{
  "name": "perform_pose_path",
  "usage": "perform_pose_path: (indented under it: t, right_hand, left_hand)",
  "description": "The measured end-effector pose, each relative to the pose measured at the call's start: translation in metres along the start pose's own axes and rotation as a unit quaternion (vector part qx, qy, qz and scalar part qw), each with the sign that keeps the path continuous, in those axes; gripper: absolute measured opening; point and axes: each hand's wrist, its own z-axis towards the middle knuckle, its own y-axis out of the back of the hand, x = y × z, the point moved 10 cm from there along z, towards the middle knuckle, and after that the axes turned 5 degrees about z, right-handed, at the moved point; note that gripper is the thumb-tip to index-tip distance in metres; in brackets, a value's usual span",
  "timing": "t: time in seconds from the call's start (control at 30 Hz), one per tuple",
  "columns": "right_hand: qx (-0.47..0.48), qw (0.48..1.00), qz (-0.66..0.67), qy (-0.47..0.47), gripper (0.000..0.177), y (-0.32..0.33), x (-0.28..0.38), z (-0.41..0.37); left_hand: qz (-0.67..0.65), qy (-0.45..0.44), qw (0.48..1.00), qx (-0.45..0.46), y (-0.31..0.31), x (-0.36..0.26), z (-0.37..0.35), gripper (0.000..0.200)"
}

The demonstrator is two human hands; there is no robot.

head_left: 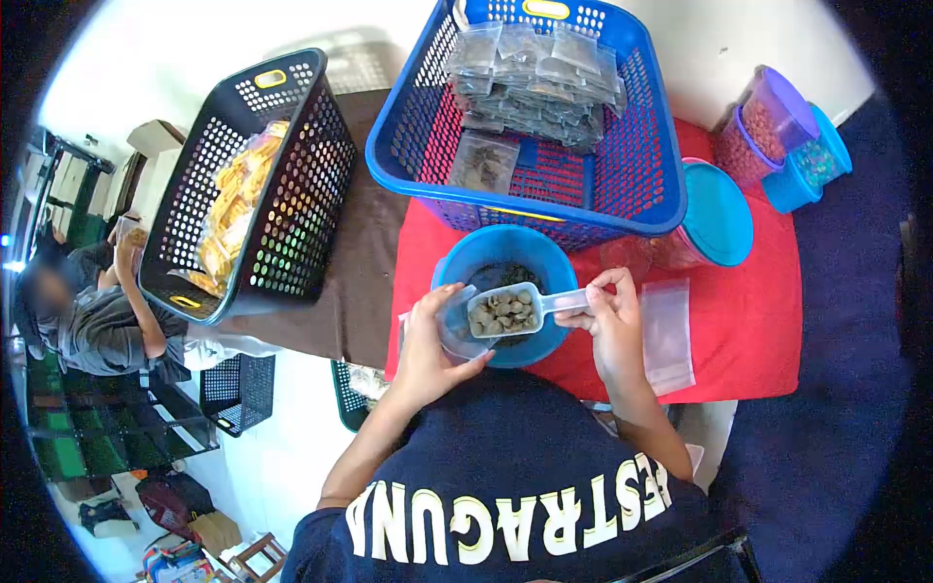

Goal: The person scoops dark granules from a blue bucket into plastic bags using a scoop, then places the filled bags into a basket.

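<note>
right hand [614, 325] is pinching a loaded scoop [505, 311], left hand [428, 350] pinching a clear bag [455, 332] over the near blue bowl [457, 255]; bag-filling seems underway, and tipping needs the bag's mouth open.

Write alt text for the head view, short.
Right hand holds a clear scoop full of brown pieces at the mouth of a small clear bag held by the left hand, over a blue bowl on a red cloth. Behind stand a blue basket of filled bags and a black basket of yellow packets.
</note>
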Motion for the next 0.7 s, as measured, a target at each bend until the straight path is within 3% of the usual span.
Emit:
perform_pose_path:
  t: [0.03,0.1,0.13,0.23,0.3,0.37,0.43,0.5,0.57,0.6,0.67,0.7]
  right_hand:
    - [0.002,0.999,0.028,-0.020,0.007,-0.001,-0.003,0.000]
    - [-0.012,0.999,0.039,-0.022,0.008,0.005,-0.004,0.001]
    - [-0.021,0.997,0.076,-0.006,0.009,0.008,0.001,0.001]
    - [-0.036,0.990,0.138,0.018,0.011,0.019,0.011,0.001]
    - [-0.051,0.991,0.100,0.076,0.012,0.028,0.028,-0.001]
    - [-0.052,0.990,0.090,0.092,0.013,0.041,0.026,-0.001]
    - [-0.067,0.991,0.063,0.096,0.013,0.052,0.021,-0.004]
    - [-0.066,0.993,0.049,0.089,0.011,0.062,0.010,-0.007]
    - [-0.078,0.993,0.027,0.085,0.010,0.069,0.000,-0.011]
    - [-0.085,0.993,0.020,0.082,0.010,0.071,-0.004,-0.013]
    - [-0.096,0.991,0.010,0.090,0.010,0.080,-0.013,-0.016]
    - [-0.109,0.989,-0.003,0.098,0.011,0.085,-0.015,-0.018]
  left_hand:
    - [0.000,-0.002,1.000,0.004,-0.002,0.003,-0.002,0.093]
    - [-0.156,0.044,0.986,-0.024,0.002,0.019,-0.005,0.095]
    - [-0.173,0.036,0.984,-0.025,0.013,0.013,-0.001,0.095]
    - [-0.205,-0.037,0.968,-0.139,0.056,0.021,-0.001,0.090]
    - [-0.299,0.002,0.938,-0.176,0.077,0.031,-0.004,0.093]
    - [-0.423,0.045,0.878,-0.222,0.097,0.043,-0.007,0.099]
    - [-0.543,-0.011,0.811,-0.218,0.112,0.045,-0.006,0.083]
    - [-0.675,-0.026,0.711,-0.195,0.119,0.048,-0.003,0.080]
    - [-0.713,-0.063,0.679,-0.164,0.123,0.038,0.003,0.081]
    - [-0.711,-0.064,0.681,-0.164,0.123,0.033,0.003,0.081]
    - [-0.619,-0.005,0.745,-0.249,0.124,0.039,-0.007,0.088]
    - [-0.619,-0.005,0.745,-0.247,0.123,0.037,-0.007,0.088]
